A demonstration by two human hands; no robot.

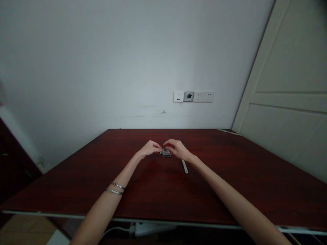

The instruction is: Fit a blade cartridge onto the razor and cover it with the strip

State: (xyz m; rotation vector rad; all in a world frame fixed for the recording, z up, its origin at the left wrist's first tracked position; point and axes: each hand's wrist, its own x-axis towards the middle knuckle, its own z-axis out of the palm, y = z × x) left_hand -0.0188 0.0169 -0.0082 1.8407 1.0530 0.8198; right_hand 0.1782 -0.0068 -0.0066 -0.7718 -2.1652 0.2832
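Both my arms reach out over a dark red wooden table (163,190). My left hand (150,148) and my right hand (176,148) meet near the table's middle, fingers pinched together. Between them is a small grey and green object (166,153), too small to name, resting on or just above the table. Both hands pinch at it from either side. A white stick-like tool (184,166) lies on the table under my right wrist. Two silver bangles (115,189) circle my left forearm.
A white wall stands behind the table, with a row of sockets (193,96). A cream door (288,98) is at the right. A white power strip (150,227) with a cable hangs below the table's front edge. Dark furniture (12,160) is at the left.
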